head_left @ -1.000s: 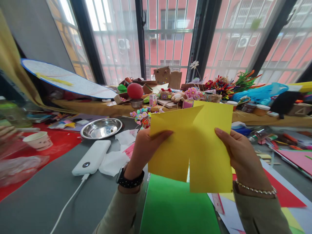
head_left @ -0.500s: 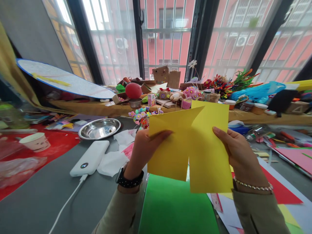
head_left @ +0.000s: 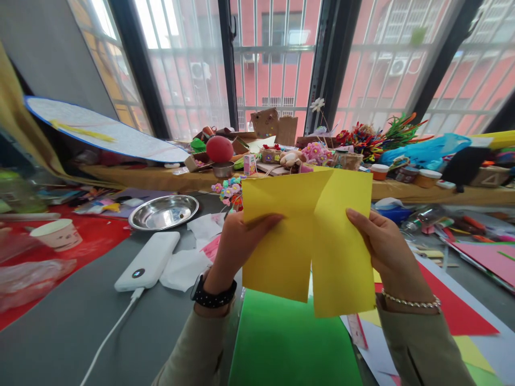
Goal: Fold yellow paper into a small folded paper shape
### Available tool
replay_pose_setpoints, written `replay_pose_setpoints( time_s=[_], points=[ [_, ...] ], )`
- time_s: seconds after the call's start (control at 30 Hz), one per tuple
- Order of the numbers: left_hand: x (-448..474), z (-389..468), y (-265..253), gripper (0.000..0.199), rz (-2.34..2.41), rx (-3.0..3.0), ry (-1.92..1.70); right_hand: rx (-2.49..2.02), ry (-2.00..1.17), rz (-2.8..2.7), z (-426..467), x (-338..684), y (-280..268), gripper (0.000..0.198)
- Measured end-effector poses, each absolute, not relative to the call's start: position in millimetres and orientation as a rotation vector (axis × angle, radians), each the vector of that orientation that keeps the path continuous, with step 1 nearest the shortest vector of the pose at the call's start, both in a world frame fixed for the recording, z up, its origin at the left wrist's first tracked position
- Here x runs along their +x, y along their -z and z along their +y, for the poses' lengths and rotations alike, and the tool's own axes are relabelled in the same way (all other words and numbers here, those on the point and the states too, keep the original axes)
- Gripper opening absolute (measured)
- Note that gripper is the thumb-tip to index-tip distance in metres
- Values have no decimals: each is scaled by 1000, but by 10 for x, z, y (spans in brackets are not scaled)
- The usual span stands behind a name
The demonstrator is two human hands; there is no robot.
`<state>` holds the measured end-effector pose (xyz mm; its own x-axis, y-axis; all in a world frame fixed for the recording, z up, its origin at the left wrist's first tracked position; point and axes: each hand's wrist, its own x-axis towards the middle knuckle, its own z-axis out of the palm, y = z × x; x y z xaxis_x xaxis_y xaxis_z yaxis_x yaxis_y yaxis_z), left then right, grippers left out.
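Yellow paper (head_left: 281,241) is held up in front of me, between both hands and above a green sheet (head_left: 295,343). A slit runs up from its bottom edge, and near the top the left part overlaps the right; whether the two parts are joined in the middle, I cannot tell. My left hand (head_left: 241,236) is closed on the left part, thumb in front and fingers hidden behind. On the right part's outer edge, my right hand (head_left: 384,241) pinches with its thumb in front.
To the left lie a white power bank (head_left: 148,260) with a cable, white paper scraps (head_left: 183,271), a steel plate (head_left: 164,213) and a paper cup (head_left: 58,235). Red paper (head_left: 450,300) and a ruler (head_left: 357,331) lie at right. Craft items crowd the window ledge (head_left: 161,179).
My right hand has shifted slightly left with its part of the paper. The paper's right part sits a little lower at its top, and the overlap's shape has changed.
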<state>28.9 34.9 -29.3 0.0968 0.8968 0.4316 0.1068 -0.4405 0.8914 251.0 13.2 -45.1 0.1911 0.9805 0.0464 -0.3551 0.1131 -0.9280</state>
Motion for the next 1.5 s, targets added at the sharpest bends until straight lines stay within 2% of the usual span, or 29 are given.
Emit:
replay_pose_setpoints(
  time_s=[0.17, 0.37, 0.57, 0.97, 1.5],
  points=[
    [288, 360, 261, 21, 989, 1483, -1386, -1040, -1127, -982, 95, 2572, 446, 19],
    [315, 376, 276, 30, 841, 1323, -1193, -1040, -888, -967, 53, 2532, 425, 19],
    [336, 401, 296, 26, 922, 1398, -1181, -1066, -947, -948, 31, 2551, 409, 20],
    [440, 274, 249, 14, 996, 1360, -1462, -1054, -1055, -829, -6, 2521, 375, 15],
    [440, 280, 261, 14, 1041, 1384, -1464, -1055, -1107, -919, 31, 2568, 390, 16]
  ],
)
